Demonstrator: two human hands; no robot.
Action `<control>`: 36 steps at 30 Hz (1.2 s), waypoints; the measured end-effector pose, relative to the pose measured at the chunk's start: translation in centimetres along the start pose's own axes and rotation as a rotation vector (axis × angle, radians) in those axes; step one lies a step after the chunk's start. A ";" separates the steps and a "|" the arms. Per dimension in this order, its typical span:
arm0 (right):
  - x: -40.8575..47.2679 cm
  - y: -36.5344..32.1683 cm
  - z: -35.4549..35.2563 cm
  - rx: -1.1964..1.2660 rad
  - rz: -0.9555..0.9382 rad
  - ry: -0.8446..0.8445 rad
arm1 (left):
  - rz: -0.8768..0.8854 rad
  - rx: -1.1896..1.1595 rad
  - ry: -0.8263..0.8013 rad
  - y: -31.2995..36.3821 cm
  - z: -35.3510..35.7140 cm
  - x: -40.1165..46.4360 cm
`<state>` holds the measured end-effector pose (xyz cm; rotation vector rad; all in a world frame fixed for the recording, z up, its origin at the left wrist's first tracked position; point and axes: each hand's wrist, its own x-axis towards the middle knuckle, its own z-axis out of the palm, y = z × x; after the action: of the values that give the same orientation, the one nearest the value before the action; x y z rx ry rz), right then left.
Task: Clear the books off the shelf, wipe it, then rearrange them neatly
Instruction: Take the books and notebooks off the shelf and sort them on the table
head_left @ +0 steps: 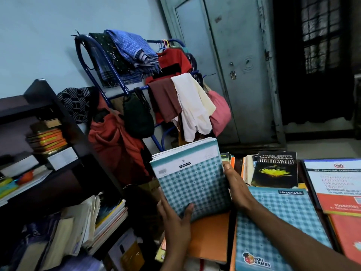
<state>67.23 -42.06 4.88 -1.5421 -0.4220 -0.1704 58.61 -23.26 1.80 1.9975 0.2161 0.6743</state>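
a stack of thin teal-and-white checked notebooks [192, 178] stands tilted on end between both hands above an orange flat book [210, 237], the left hand [175, 222] curled round its lower edge, the right hand [237, 186] gripping its right side, beside the dark wooden bookshelf [64, 122].

Both forearms reach in from the near right. The left hand [175, 222] sits low, thumb laid across the front of a stack of notebooks [191, 178], fingers hidden behind it. The right hand [235, 184] grips the stack's right edge, fingers wrapped behind, wrist bent, forearm stretching diagonally away.
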 end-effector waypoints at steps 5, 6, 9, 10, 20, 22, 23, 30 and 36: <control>0.2 -0.4 -0.1 -0.014 0.013 -0.016 | 0.043 0.056 0.093 -0.5 0.1 0.0; 0.2 -0.4 0.0 0.002 0.009 -0.019 | 0.047 0.078 0.115 -0.4 0.1 -0.2; 0.3 -0.2 0.0 0.038 0.006 -0.045 | 0.100 0.193 0.164 0.1 0.3 -0.4; 0.4 -0.1 0.0 0.054 0.017 -0.053 | 0.100 0.226 0.170 0.1 0.4 -0.3; 0.4 -1.1 0.4 0.130 0.061 -0.038 | 0.061 0.313 0.354 -0.1 0.6 -0.6; 0.5 -1.0 0.5 0.114 0.061 -0.044 | -0.032 0.235 0.241 0.4 0.3 -0.5; 0.5 -0.8 0.4 0.102 0.052 -0.044 | -0.073 0.210 0.186 0.5 0.2 -0.4; 0.9 0.3 0.0 0.246 0.189 -0.088 | -0.245 0.004 -0.040 -0.3 -1.0 0.2; 2.3 0.0 -0.6 0.287 0.317 -0.128 | -0.272 -0.225 -0.095 -1.2 -0.7 1.0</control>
<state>69.45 -42.29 5.73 -1.3188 -0.2827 0.2282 59.18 -21.68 1.40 1.7389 0.3325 0.4099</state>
